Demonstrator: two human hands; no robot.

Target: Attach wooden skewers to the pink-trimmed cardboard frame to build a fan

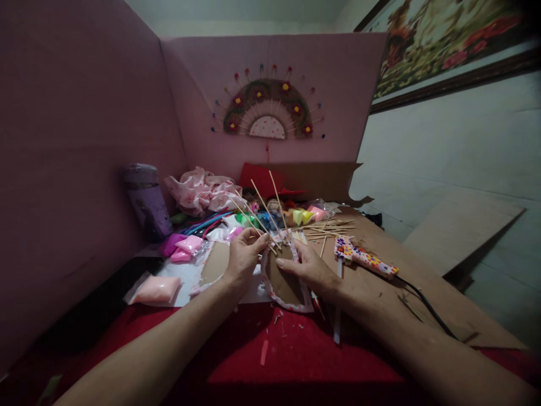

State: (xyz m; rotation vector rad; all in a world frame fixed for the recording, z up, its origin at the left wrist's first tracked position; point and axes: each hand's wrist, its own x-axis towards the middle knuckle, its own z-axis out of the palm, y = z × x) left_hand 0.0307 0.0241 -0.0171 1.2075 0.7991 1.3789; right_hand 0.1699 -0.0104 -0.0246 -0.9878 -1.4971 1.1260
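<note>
My left hand (244, 258) pinches a thin wooden stick (249, 219) between thumb and fingers, its lower end against a cardboard piece. That half-round cardboard piece (288, 285) has a pale patterned cloth edge and is tilted up, with several more sticks fanning from its top. My right hand (311, 266) grips the piece at its right side, thumb flat across the cardboard face. To the left lies a second cloth-edged cardboard piece (214, 263). At right, a flower-patterned glue gun (367, 258) rests with a clear glue stick (337, 316) beside it.
Several loose wooden sticks (332, 228) lie behind my right hand. Bags of coloured clay (155, 289) are spread at left and back. A purple tumbler (147, 200) and crumpled pink cloth (203, 192) stand behind. A decorated half-round fan (267, 107) hangs on the pink panel.
</note>
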